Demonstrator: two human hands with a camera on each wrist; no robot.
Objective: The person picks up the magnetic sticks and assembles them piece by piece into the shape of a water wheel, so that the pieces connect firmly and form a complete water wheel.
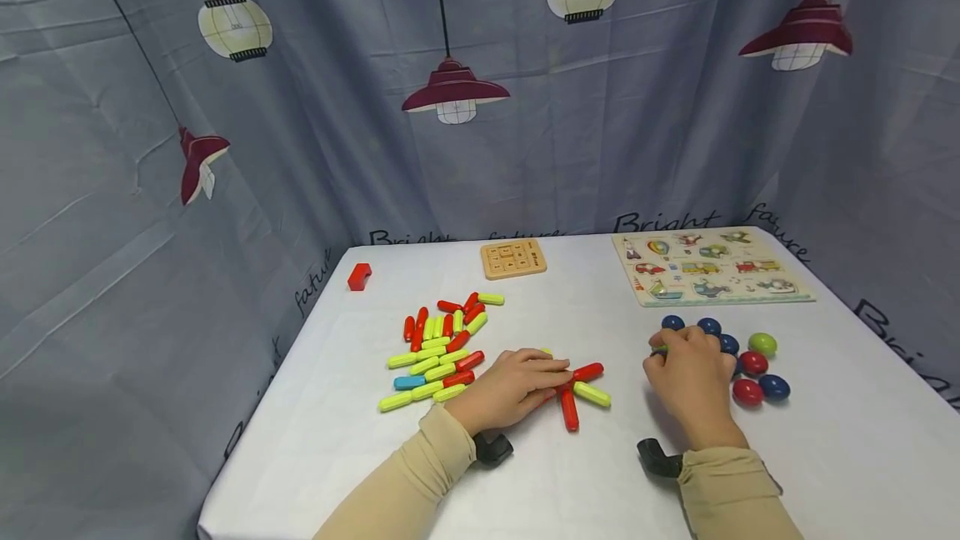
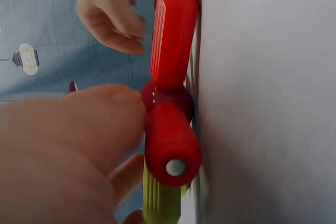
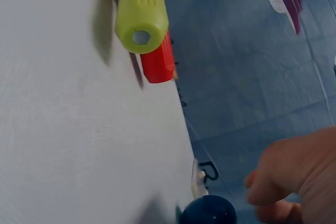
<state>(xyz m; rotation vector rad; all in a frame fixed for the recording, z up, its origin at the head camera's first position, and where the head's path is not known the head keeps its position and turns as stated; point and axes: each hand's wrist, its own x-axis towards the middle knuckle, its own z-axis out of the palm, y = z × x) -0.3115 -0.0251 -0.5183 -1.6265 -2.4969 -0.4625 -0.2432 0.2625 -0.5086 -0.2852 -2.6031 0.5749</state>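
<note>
My left hand (image 1: 517,386) holds the near-left side of a star of magnetic rods; its fingers partly cover it. Red rods (image 1: 570,409) and a yellow-green rod (image 1: 592,394) spread from a dark red ball (image 2: 167,99) at its centre. My right hand (image 1: 692,373) hangs over a group of balls, fingers loosely bent. Nothing shows between those fingers in the left wrist view. A dark blue ball (image 3: 209,211) lies close to them in the right wrist view. Beside that hand are red balls (image 1: 753,362), a green ball (image 1: 762,344) and more blue balls (image 1: 708,326).
Many loose red and yellow-green rods (image 1: 427,365), with one blue rod (image 1: 408,382), lie left of my left hand. Farther back are a red block (image 1: 359,277), a wooden number board (image 1: 513,259) and a picture puzzle board (image 1: 708,267). A grey curtain (image 1: 495,173) hangs behind the table.
</note>
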